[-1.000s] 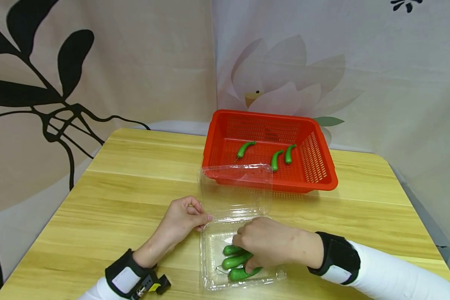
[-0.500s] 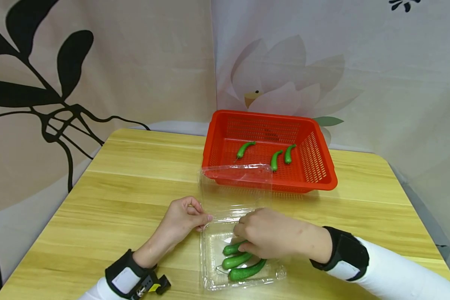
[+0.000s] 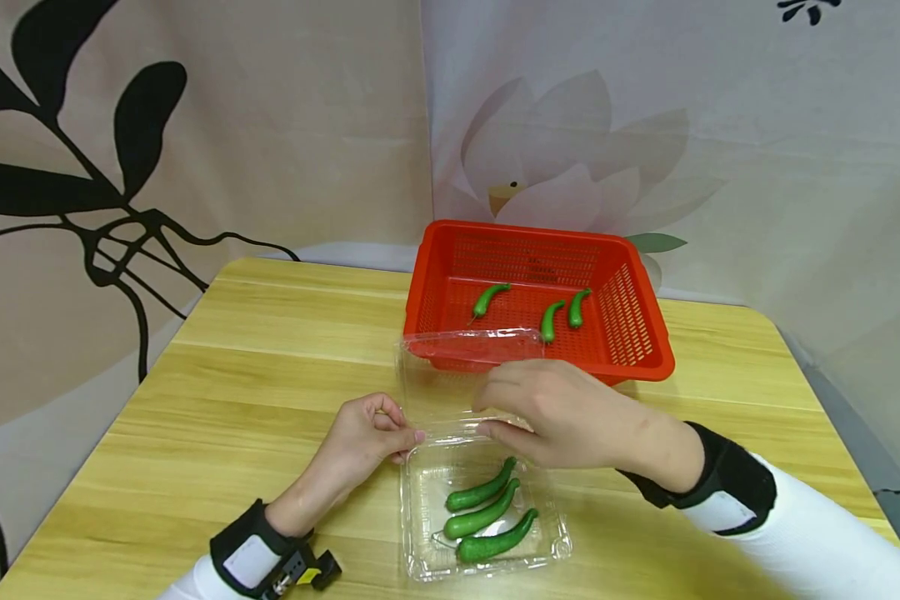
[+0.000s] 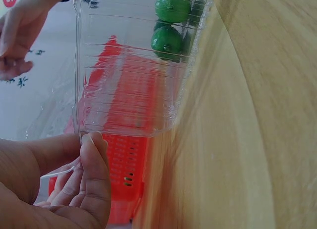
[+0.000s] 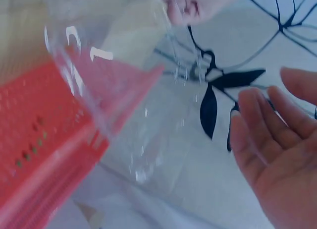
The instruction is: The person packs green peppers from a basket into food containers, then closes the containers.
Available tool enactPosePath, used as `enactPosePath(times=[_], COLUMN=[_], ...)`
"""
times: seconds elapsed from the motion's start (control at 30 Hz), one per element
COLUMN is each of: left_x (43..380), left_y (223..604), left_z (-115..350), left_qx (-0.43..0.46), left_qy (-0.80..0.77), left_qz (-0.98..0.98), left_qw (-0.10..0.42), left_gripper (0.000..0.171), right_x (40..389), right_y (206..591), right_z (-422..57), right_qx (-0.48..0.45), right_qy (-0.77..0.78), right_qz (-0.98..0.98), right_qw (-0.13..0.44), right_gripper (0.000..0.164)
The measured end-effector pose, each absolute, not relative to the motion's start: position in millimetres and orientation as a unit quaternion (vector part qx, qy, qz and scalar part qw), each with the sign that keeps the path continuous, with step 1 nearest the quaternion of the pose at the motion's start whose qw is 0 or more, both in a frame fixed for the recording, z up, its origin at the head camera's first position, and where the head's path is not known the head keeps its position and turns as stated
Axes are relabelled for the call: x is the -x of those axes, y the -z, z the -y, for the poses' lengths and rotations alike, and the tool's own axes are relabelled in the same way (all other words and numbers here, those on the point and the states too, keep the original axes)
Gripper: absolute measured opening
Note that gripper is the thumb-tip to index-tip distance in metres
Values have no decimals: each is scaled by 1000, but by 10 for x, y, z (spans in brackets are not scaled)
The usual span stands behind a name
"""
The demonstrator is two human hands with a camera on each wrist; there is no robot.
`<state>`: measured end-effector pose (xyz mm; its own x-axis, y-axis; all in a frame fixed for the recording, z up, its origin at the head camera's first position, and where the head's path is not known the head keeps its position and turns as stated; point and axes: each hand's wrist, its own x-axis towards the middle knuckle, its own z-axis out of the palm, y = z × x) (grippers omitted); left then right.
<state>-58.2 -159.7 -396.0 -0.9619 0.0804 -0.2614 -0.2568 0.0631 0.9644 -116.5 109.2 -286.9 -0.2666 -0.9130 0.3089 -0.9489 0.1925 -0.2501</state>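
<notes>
A clear plastic clamshell box point(image 3: 420, 560) lies on the table with its lid point(image 3: 450, 392) raised at the back. Three green chili peppers point(image 3: 480, 518) rest side by side in its base. My left hand point(image 3: 371, 437) pinches the box's back left corner, thumb and fingertip meeting on the thin edge in the left wrist view. Above the hinge, in front of the lid, my right hand point(image 3: 555, 412) is raised and holds nothing; its fingers point(image 5: 257, 125) are loosely bent in the right wrist view. It hides part of the lid.
A red perforated plastic basket point(image 3: 648, 367) stands behind the box, overlapped by the clear lid in the head view. Inside it lie three green peppers point(image 3: 492, 300). The wooden table point(image 3: 270, 350) extends to a printed curtain point(image 3: 307, 125) at the back.
My right hand has let go of the peppers in the box and moved up and away, toward the lid and basket. My left hand stays at the corner.
</notes>
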Motion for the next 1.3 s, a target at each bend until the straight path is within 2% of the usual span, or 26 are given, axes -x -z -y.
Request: enactPosePath(times=[0.27, 0.43, 0.73, 0.97, 1.3], left_x=[578, 578, 577, 567, 574], left_y=[3959, 3962, 3961, 3969, 3979], left_z=[1585, 1581, 1578, 1573, 1566], left_qx=[64, 65, 63, 62, 64], left_qy=[-684, -686, -687, -683, -686], left_qz=[-716, -714, -713, -717, -714], left_qw=[124, 124, 126, 126, 126], left_gripper=[24, 24, 25, 25, 25], right_x=[1506, 1792, 2231, 2528, 2927], right_y=[2611, 2566, 2498, 2559, 2743], right_z=[-1202, -1250, -1296, -1314, -1345], right_qx=[-573, -533, -420, -406, -367], right_qy=[-272, -268, -190, -142, -61], right_qz=[758, 784, 882, 901, 928], right_qw=[153, 173, 97, 56, -32], right_gripper=[19, 27, 31, 26, 33])
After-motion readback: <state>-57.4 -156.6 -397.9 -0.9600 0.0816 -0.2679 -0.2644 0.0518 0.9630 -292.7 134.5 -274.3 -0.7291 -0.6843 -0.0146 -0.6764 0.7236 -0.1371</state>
